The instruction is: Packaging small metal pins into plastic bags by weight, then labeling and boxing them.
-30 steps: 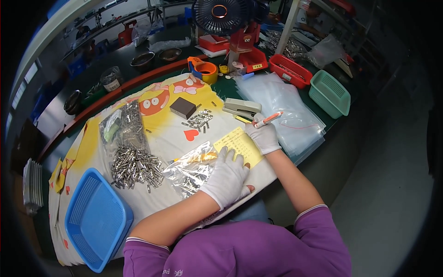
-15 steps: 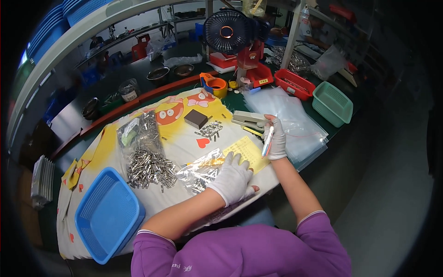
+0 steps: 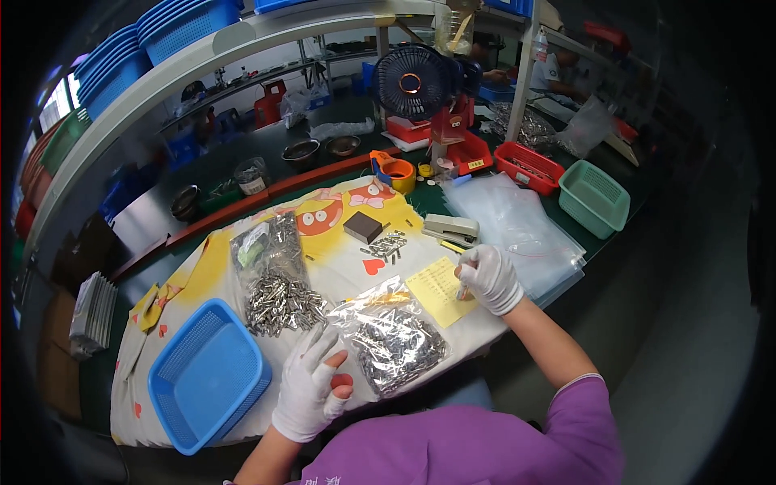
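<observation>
My right hand, in a white glove with bare fingertips, is closed around a pen over the right edge of a yellow paper slip. Most of the pen is hidden by the fingers. My left hand, also gloved, holds nothing, its fingers apart. Between the hands lies a clear plastic bag full of small metal pieces. A pile of loose metal pieces spills beside another bag, left of it. A grey stapler rests just beyond my right hand.
A blue basket stands at the left. Near the stapler are a dark block and scattered metal pieces. Flat clear bags, a green basket and a red tray lie right. A fan stands behind.
My left hand has lifted off the slip and bag and moved left, uncovering the filled bag. My right hand has turned the pen down toward the slip. The view has shifted slightly.
</observation>
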`<state>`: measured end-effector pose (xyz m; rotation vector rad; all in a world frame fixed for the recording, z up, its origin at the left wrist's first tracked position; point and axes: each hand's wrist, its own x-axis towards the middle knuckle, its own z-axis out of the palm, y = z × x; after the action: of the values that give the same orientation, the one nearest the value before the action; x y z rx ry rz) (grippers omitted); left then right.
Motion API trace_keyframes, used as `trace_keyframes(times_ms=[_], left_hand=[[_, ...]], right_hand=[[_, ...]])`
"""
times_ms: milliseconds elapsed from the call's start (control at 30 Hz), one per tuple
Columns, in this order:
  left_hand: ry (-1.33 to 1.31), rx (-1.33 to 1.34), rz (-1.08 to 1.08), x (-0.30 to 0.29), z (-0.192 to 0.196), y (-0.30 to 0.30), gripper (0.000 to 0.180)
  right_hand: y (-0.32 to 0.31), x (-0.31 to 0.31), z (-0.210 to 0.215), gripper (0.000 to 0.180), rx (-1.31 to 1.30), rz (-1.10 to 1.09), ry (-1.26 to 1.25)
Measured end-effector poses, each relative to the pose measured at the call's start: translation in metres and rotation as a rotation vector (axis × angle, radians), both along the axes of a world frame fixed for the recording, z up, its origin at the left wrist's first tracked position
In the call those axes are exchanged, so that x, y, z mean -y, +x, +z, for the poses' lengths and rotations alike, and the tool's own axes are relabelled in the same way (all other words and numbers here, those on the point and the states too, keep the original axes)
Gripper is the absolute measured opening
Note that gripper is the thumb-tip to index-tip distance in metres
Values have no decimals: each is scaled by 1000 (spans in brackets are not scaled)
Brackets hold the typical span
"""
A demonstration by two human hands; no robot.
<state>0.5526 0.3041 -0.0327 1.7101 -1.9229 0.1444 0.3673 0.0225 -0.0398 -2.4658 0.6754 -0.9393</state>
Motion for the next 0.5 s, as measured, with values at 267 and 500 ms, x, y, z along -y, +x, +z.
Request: trace_keyframes(times_ms=[267, 500], left_hand=[[-295, -103, 459, -69, -66, -6, 16], [-315, 84, 418, -56, -87, 0, 9]], right_hand=[[37, 111, 65, 26, 676, -109, 575], [108, 217, 97, 13, 914, -95, 921]])
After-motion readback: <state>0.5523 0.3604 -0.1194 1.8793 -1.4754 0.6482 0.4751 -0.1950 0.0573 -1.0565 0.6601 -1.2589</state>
